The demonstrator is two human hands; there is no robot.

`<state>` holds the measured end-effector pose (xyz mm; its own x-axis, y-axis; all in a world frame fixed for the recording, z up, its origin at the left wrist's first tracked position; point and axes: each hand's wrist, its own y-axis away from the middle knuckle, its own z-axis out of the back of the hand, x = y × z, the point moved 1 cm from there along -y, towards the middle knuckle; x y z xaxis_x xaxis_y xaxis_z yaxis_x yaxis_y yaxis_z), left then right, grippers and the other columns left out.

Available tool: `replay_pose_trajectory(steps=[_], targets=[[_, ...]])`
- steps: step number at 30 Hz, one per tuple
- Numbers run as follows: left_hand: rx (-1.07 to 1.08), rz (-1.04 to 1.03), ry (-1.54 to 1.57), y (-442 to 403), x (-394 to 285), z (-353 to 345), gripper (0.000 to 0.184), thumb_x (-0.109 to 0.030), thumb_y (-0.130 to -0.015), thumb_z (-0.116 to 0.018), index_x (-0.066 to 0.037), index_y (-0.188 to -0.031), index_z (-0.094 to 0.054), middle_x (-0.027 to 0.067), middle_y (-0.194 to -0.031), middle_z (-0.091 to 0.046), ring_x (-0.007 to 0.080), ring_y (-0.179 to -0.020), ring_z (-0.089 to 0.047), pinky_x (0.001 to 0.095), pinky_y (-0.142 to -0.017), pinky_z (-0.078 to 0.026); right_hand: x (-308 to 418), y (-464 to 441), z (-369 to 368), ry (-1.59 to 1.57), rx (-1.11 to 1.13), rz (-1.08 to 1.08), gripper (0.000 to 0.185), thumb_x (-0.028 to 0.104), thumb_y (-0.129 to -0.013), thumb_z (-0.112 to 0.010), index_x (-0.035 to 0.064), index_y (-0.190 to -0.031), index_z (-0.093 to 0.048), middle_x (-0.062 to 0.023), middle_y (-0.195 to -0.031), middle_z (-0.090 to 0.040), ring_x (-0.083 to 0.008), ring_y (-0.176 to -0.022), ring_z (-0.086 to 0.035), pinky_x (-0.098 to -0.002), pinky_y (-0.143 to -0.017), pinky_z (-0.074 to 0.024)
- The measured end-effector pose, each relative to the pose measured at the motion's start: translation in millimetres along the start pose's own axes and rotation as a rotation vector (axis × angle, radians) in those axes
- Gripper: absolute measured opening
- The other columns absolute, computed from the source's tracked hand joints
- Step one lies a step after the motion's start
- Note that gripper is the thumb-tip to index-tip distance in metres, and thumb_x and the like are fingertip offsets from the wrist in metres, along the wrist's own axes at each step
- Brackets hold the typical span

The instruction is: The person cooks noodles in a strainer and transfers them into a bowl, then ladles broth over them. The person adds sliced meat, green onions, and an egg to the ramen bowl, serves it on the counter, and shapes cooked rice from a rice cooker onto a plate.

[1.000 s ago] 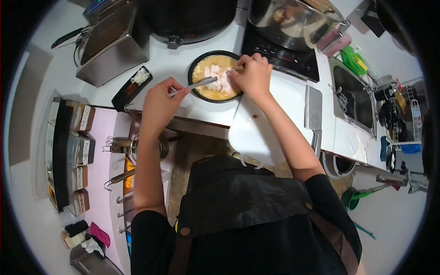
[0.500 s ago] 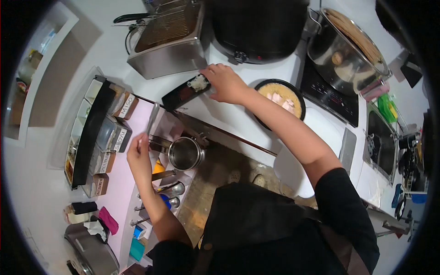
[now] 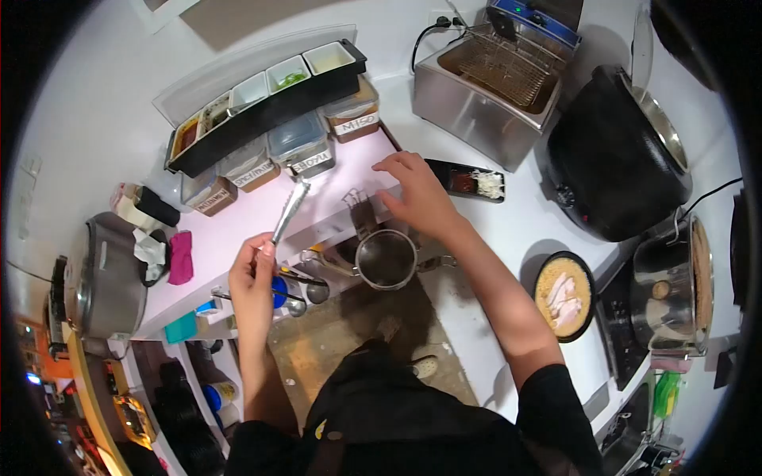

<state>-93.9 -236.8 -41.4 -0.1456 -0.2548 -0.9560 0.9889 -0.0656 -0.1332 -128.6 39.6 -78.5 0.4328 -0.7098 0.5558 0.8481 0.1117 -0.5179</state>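
My left hand [image 3: 255, 270] is closed around the lower end of metal tongs [image 3: 290, 209], which point up toward the labelled tubs. My right hand [image 3: 417, 192] is empty, its fingers spread above the counter edge. Just to its right lies a narrow black dish [image 3: 444, 176] with white shreds and something dark red in it. Farther right, a black bowl [image 3: 591, 313] holds yellowish broth topped with pale pink slices. Ahead of my left hand stands a black condiment caddy [image 3: 274, 107] with several white inserts, one containing chopped greens.
Lidded tubs, including one marked MISO [image 3: 355, 124], line up below the caddy. A steel fryer [image 3: 484, 111], a black pot [image 3: 619, 159] and a steel stockpot [image 3: 667, 293] stand to the right. Strainers [image 3: 386, 259] and ladles [image 3: 317, 291] hang at the counter edge.
My view has turned left, bringing the caddy nearer the middle. My right hand has come off the black dish and opened. The tongs stay in my left hand.
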Motion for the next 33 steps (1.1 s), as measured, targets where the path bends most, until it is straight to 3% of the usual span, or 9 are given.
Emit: replay_pose_trajectory(steps=[7, 11, 14, 17, 21, 26, 29, 32, 33], targets=[[-0.057, -0.037, 0.078, -63.1, 28.5, 44.4, 0.022, -0.020, -0.093, -0.052, -0.001, -0.100, -0.060, -0.0056, -0.065, -0.042, 0.0028, -0.059, -0.034, 0.0191, -0.052, -0.025, 9.2, -87.2, -39.4, 0.114, 0.057, 0.117, 0.039, 0.013, -0.074, -0.066, 0.0052, -0.111, -0.055, -0.0143, -0.108, -0.053, -0.0318, -0.104, -0.050, -0.0393, -0.091, -0.0398], [-0.060, -0.052, 0.074, -113.2, 32.9, 57.0, 0.023, -0.022, -0.092, -0.053, -0.001, -0.100, -0.060, -0.0050, -0.065, -0.043, 0.0034, -0.060, -0.035, 0.0188, -0.054, -0.026, -12.6, -174.1, -82.7, 0.276, -0.153, 0.305, 0.042, 0.019, -0.076, -0.067, 0.0057, -0.113, -0.054, -0.0153, -0.115, -0.052, -0.0326, -0.108, -0.049, -0.0406, -0.097, -0.0367], [-0.057, -0.056, 0.077, -141.8, 36.2, 68.7, 0.024, -0.023, -0.092, -0.052, -0.001, -0.101, -0.060, -0.0046, -0.065, -0.043, 0.0038, -0.061, -0.036, 0.0187, -0.055, -0.026, -14.2, -223.5, -105.9, 0.442, -0.103, 0.296, 0.042, 0.026, -0.079, -0.066, 0.0072, -0.114, -0.054, -0.0147, -0.115, -0.053, -0.0334, -0.110, -0.047, -0.0442, -0.099, -0.0341], [-0.040, -0.059, 0.097, -163.8, 46.8, 79.9, 0.026, -0.024, -0.093, -0.051, -0.001, -0.101, -0.060, -0.0047, -0.065, -0.042, 0.0041, -0.061, -0.036, 0.0187, -0.055, -0.026, -12.5, -257.5, -108.8, 0.536, 0.310, 0.061, 0.037, 0.030, -0.081, -0.063, 0.0087, -0.111, -0.058, -0.0131, -0.105, -0.059, -0.0321, -0.107, -0.051, -0.0474, -0.099, -0.0322], [-0.045, -0.062, 0.133, -177.6, 52.8, 84.9, 0.029, -0.026, -0.094, -0.049, -0.001, -0.103, -0.058, -0.0050, -0.065, -0.041, 0.0030, -0.059, -0.034, 0.0178, -0.053, -0.025, -13.3, -287.5, -99.6, 0.480, 0.430, 0.049, 0.024, 0.028, -0.081, -0.061, 0.0093, -0.095, -0.063, -0.0077, -0.089, -0.064, -0.0292, -0.097, -0.056, -0.0483, -0.094, -0.0341], [-0.135, -0.108, 0.212, -196.2, 48.9, 85.5, 0.035, -0.030, -0.095, -0.045, -0.001, -0.109, -0.057, -0.0057, -0.067, -0.041, 0.0008, -0.058, -0.031, 0.0164, -0.050, -0.021, -14.2, -288.9, -76.4, 0.176, 0.133, 0.156, 0.009, 0.017, -0.081, -0.058, 0.0099, -0.083, -0.062, -0.0033, -0.082, -0.063, -0.0257, -0.089, -0.057, -0.0391, -0.085, -0.0398], [-0.142, -0.121, 0.303, -206.9, 32.3, 81.8, 0.041, -0.033, -0.095, -0.043, 0.000, -0.117, -0.055, -0.0065, -0.066, -0.034, 0.0020, -0.057, -0.028, 0.0169, -0.050, -0.021, 17.1, -247.3, -45.8, 0.316, 0.074, 0.326, 0.009, 0.011, -0.077, -0.057, 0.0105, -0.085, -0.062, -0.0036, -0.082, -0.059, -0.0256, -0.087, -0.053, -0.0340, -0.080, -0.0417], [-0.041, -0.188, 0.366, -209.7, 18.2, 63.5, 0.041, -0.033, -0.093, -0.047, -0.003, -0.121, -0.054, -0.0069, -0.065, -0.028, 0.0037, -0.057, -0.027, 0.0187, -0.050, -0.021, 52.6, -174.6, -20.5, 0.241, 0.111, 0.400, 0.016, 0.007, -0.069, -0.057, 0.0090, -0.085, -0.059, -0.0062, -0.085, -0.054, -0.0280, -0.088, -0.049, -0.0374, -0.078, -0.0429], [0.017, -0.170, 0.358, -207.5, 14.2, 52.6, 0.048, -0.033, -0.092, -0.044, 0.002, -0.124, -0.050, -0.0057, -0.067, -0.030, 0.0039, -0.058, -0.030, 0.0183, -0.051, -0.025, 64.2, -146.8, -12.3, 0.184, 0.146, 0.385, 0.020, 0.007, -0.065, -0.058, 0.0082, -0.085, -0.057, -0.0070, -0.087, -0.053, -0.0287, -0.089, -0.049, -0.0389, -0.079, -0.0433]])
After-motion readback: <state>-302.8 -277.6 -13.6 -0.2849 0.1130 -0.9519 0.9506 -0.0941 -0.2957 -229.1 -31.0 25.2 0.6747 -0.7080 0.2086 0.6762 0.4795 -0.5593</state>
